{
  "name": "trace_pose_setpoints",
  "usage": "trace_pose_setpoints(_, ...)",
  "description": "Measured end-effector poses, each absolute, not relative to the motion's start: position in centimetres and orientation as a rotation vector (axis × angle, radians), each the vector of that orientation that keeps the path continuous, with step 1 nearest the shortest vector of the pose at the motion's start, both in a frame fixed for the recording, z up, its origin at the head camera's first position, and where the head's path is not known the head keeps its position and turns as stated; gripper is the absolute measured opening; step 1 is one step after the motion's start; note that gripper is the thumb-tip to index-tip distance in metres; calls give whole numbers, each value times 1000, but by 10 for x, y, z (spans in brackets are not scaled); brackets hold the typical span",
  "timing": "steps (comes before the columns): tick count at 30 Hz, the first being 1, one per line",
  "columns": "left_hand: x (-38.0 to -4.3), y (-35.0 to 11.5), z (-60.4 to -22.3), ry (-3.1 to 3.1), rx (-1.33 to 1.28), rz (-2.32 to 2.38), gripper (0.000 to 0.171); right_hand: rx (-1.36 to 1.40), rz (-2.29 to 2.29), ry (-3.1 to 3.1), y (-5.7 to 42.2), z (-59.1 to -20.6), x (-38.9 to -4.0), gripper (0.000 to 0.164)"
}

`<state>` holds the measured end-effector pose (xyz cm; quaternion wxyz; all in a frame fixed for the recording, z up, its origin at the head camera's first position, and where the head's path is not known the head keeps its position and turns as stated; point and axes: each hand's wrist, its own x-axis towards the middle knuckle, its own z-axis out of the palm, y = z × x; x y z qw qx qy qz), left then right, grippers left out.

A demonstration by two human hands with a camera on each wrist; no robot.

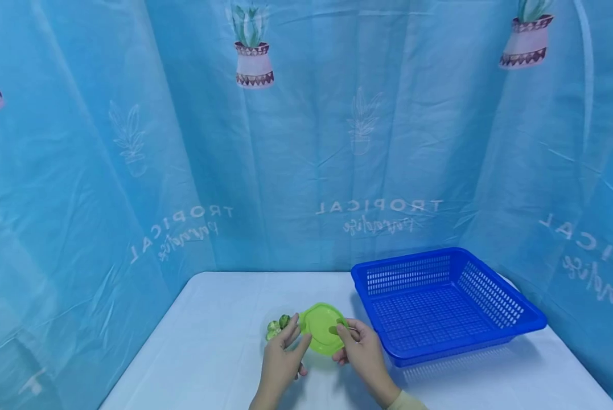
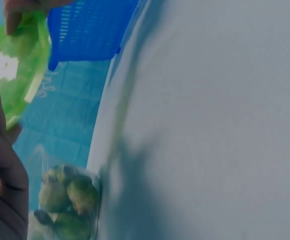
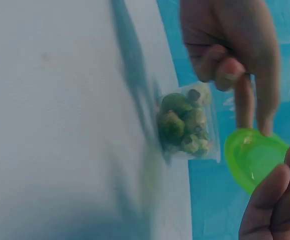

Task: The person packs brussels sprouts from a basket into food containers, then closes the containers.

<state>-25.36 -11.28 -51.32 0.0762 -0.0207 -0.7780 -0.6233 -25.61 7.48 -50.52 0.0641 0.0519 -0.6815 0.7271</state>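
A bright green, translucent plastic lid [image 1: 320, 326] is held up between the two hands, over the white table. My right hand [image 1: 363, 352] pinches its right edge, thumb on the near face. At the opposite edge, my left hand [image 1: 282, 360] holds the lid with its thumb and fingertips. Just behind and left of the left hand stands a clear container [image 3: 212, 127] of Brussels sprouts [image 1: 273, 329]. The left hand partly covers it in the head view, while both wrist views show several sprouts through its transparent wall.
A large blue plastic basket [image 1: 452, 345] with slotted walls stands at the right of the table, close beside the right hand. White cloth covers the table [image 1: 198, 341]. Blue printed curtains [image 1: 306, 171] hang around the back and sides.
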Motion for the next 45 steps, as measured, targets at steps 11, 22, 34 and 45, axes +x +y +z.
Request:
trace_pose_setpoints(11,-251,-136,-514,-2308,30,-1766,51,257,2337,-2181,62,-494,-272,52)
trace_pose_setpoints(22,-255,-152,-511,-2245,141,-1565,49,353,1970,-2421,39,-497,-299,36)
trace_pose_setpoints(34,-269,-172,-510,-2304,177,-1503,41,523,1807,-2584,18,-498,-322,44)
trace_pose_setpoints(45,-274,-183,-518,-2308,200,-1486,40,543,1814,-2648,3,-502,-329,46)
